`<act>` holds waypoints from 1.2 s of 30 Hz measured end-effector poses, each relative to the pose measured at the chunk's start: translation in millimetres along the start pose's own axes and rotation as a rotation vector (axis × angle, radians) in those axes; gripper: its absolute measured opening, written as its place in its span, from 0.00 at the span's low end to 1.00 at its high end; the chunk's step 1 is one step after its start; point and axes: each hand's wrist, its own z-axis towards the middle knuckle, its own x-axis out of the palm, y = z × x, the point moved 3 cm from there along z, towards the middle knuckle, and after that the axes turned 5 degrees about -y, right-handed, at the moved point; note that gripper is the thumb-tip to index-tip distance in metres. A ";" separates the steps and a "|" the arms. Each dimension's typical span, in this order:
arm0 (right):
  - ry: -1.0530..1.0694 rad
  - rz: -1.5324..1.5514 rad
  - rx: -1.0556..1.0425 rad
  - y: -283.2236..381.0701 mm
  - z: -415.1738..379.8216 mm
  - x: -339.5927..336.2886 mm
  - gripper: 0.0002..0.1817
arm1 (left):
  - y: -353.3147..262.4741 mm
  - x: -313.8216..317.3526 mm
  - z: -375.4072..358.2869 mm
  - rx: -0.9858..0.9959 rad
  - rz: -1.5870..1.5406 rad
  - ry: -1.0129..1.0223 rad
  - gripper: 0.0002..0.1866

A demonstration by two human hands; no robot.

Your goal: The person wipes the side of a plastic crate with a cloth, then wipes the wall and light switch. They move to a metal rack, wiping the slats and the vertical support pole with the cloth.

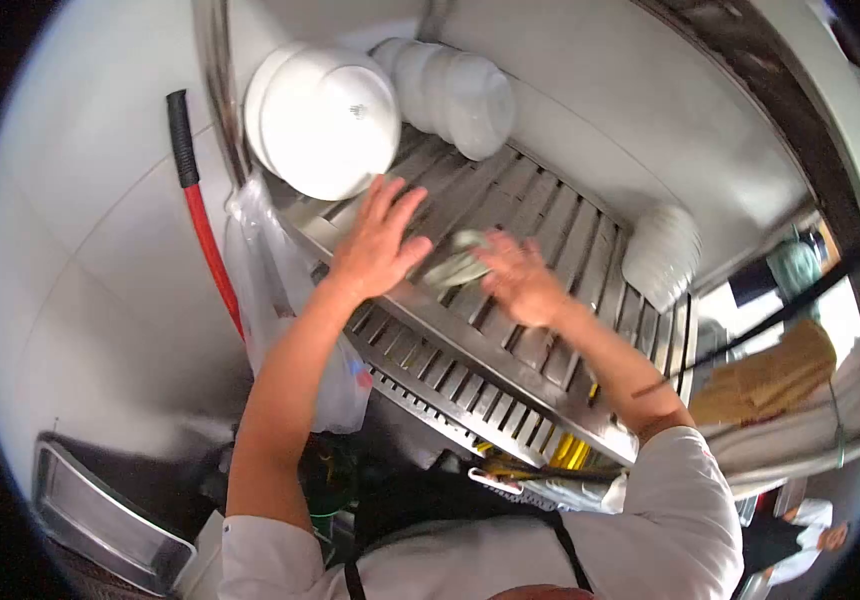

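My left hand [378, 245] is open, its fingers stretched out over the front edge of a slatted metal shelf [570, 225], just below a stack of white plates [325, 130]. Nothing is in it. My right hand [525, 282] is over the middle of the shelf, its fingers closed on a pale greenish cloth [457, 262], which is blurred. The cloth is between my two hands, close to the slats. Behind the plates, a row of white bowls [450, 95] leans on its side near the wall.
Another stack of white bowls [663, 257] stands at the shelf's right end. A plastic bag [285, 290] hangs by the left post, beside a red handle with a black grip [208, 235]. A brown cloth [770, 375] hangs at right. Another person [800, 540] is at lower right.
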 end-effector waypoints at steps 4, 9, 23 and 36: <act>-0.089 0.036 0.336 -174.2 69.4 18.8 0.27 | -1.1 -4.1 -3.1 0.004 -0.009 -0.009 0.34; -0.271 -0.128 0.765 -255.1 134.1 21.3 0.20 | -0.8 -4.7 -0.1 -0.034 -0.038 0.011 0.35; -0.205 0.169 -0.286 42.4 31.8 11.7 0.28 | 1.1 -0.8 -0.7 -0.001 0.004 0.039 0.36; -0.338 -0.179 0.253 -219.7 161.8 53.8 0.14 | -0.7 -5.6 0.4 -0.051 -0.087 -0.010 0.36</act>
